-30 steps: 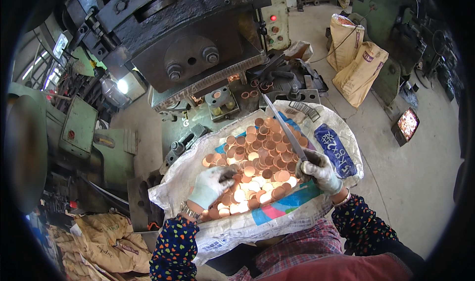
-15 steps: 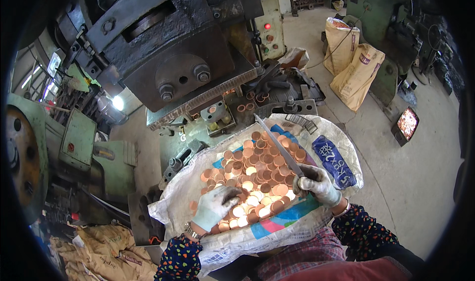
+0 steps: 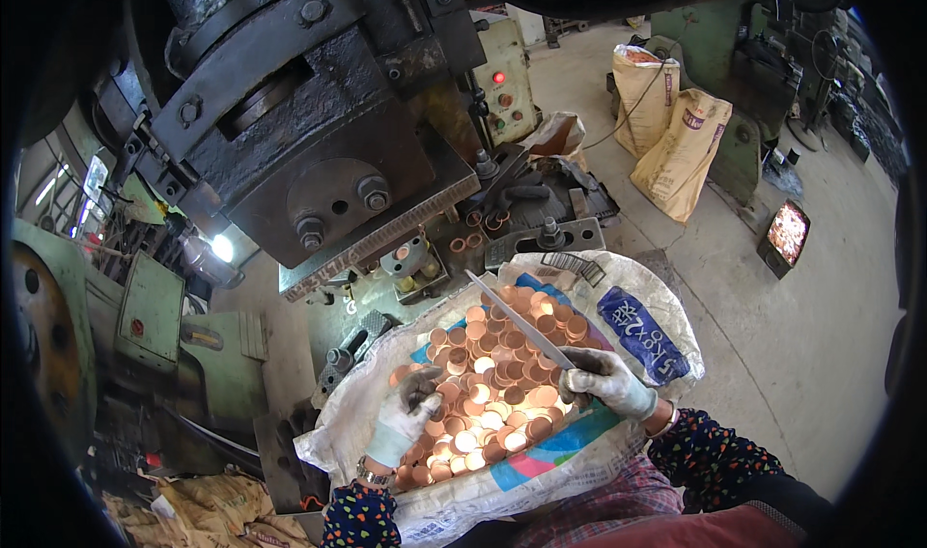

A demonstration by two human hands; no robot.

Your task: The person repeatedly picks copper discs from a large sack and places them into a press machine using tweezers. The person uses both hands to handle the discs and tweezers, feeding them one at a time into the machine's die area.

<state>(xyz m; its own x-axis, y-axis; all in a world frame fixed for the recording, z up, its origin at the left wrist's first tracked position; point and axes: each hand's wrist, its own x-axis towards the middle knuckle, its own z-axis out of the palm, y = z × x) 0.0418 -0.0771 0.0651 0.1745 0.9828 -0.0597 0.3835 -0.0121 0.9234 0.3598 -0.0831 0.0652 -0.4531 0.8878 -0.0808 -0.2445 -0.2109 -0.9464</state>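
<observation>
A white woven sack lies open in front of me, covered with several shiny copper discs. My left hand, in a light glove, rests on the discs at the pile's left side with its fingers closed on one or two of them. My right hand, also gloved, grips a long thin metal rod that slants up and left over the pile. Just beyond the sack a few copper pieces sit on the press die.
A large dark press machine looms above the sack, with a red lamp on its control box. Green machinery stands at left. Two tan sacks and a small tray of discs sit on the concrete floor at right.
My left hand has lifted from flat on the discs to a pinching grip at the pile's left. The view has tilted, so the press now fills more of the top.
</observation>
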